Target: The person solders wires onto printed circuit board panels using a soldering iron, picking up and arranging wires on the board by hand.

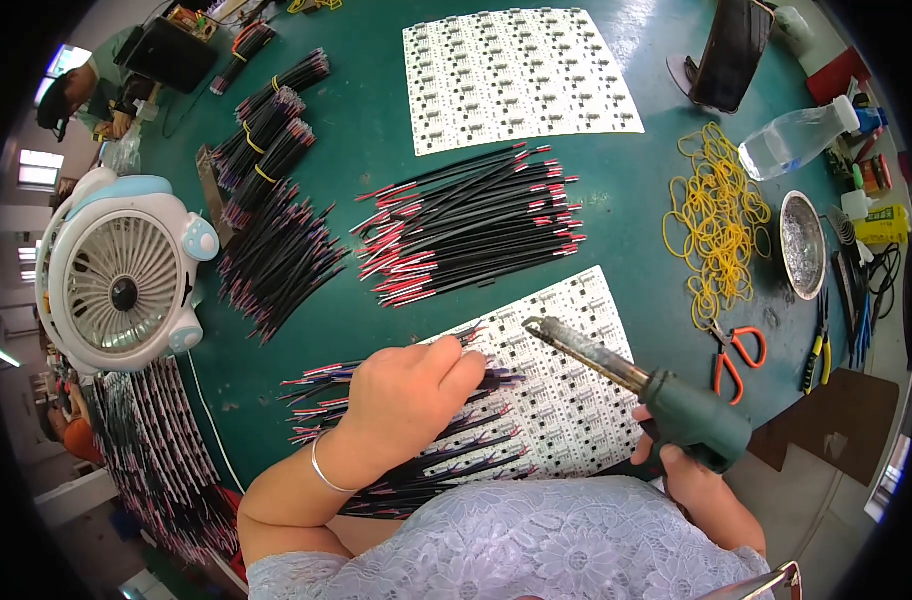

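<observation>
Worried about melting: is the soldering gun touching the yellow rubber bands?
Apart: the head view shows green table between the soldering gun and the rubber bands.

Green table (628, 205), black wires (481, 228), circuit boards (521, 80), yellow bands (714, 215), seemingly rubber

Bright, even, fairly neutral light fills the scene, with shadows soft and shallow. A pale glare washes over the green table (631, 210) around one o'clock, and small highlights glint on the clear bottle (791, 142) at two. Windows (40, 170) between nine and ten burn out to white, as does a light strip (4, 355) just below nine. The white circuit sheet (521, 85) at twelve is bright yet legible; the soldering iron (666, 398) toward four looks reasonably crisp. Detail softens outward, the fisheye bends straight edges near the rim, and black vignetting swallows the corners.
</observation>
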The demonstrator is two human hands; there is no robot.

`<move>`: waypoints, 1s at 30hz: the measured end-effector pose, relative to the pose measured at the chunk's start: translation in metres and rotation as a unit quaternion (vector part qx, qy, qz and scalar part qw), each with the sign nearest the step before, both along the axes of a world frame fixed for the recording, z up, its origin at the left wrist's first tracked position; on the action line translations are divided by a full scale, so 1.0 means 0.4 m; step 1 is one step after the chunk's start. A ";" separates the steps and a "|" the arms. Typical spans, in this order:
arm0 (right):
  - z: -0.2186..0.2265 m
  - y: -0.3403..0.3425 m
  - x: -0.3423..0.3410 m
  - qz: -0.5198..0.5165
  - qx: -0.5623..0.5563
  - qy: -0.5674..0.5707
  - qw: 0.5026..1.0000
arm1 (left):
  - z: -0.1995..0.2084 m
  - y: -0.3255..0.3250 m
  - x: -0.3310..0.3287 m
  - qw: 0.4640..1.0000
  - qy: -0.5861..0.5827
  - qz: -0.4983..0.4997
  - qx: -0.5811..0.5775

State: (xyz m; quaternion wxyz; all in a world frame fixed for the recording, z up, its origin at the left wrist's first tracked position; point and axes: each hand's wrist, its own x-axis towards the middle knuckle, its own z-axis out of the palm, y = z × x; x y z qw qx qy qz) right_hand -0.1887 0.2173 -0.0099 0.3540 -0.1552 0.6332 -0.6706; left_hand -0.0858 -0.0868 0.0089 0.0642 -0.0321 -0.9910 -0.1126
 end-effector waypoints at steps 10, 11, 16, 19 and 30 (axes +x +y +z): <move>0.011 -0.014 -0.010 0.117 0.188 0.170 0.960 | -0.020 0.001 0.000 0.999 0.031 -0.027 -0.033; 0.009 -0.015 -0.009 0.109 0.185 0.150 0.965 | -0.021 0.001 0.000 0.999 0.030 -0.030 -0.028; 0.013 -0.023 -0.006 0.115 0.202 0.174 0.957 | -0.022 0.004 -0.009 0.999 0.037 -0.018 0.001; 0.024 -0.035 -0.024 0.156 0.182 0.244 0.940 | -0.025 -0.001 -0.008 0.999 0.030 -0.018 0.013; 0.057 -0.058 -0.028 0.194 0.168 0.352 0.900 | -0.015 0.007 -0.013 1.000 0.016 -0.009 0.009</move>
